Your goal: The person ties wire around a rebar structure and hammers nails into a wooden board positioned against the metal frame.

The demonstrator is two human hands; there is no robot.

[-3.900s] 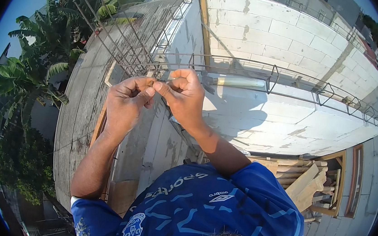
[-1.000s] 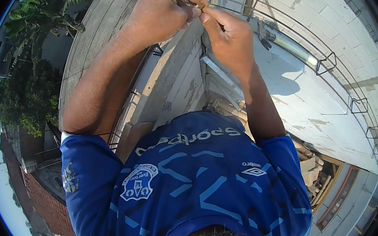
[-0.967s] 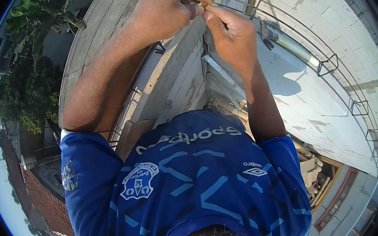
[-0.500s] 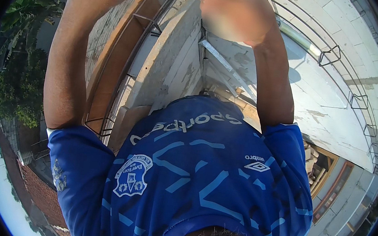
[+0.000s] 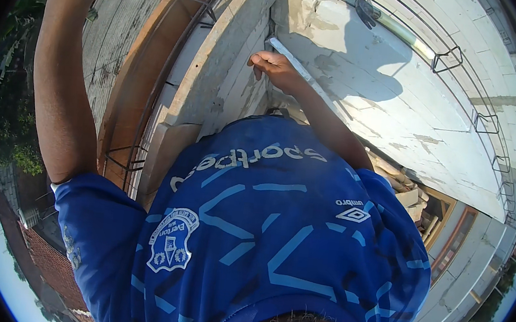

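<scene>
We look down past a blue shirt with lighter blue streaks. Our right hand is raised in front of the chest, its fingers curled loosely and pointing toward our left; we cannot tell whether the fingertips are pressed together or pinch something small. The thing nearest to this hand is a pale metal strip, which slants down to the right just beside the hand and partly behind our right forearm; we cannot tell from this angle whether the 2 touch. Our left forearm rises along the left side, and our left hand lies beyond the upper edge, so we cannot tell how its grip stands. To the left of the right hand we see a grey concrete slab standing on edge, then a steel bar cage, a brown board and weathered grey roofing. To the right, a white block wall carries a broad dark shadow. Along its upper edge lies a hammer, its dark head toward us and its pale handle running off to the right, close to a 2nd steel cage with bent stirrups. Lower right, pieces of timber sit inside a wooden frame.
</scene>
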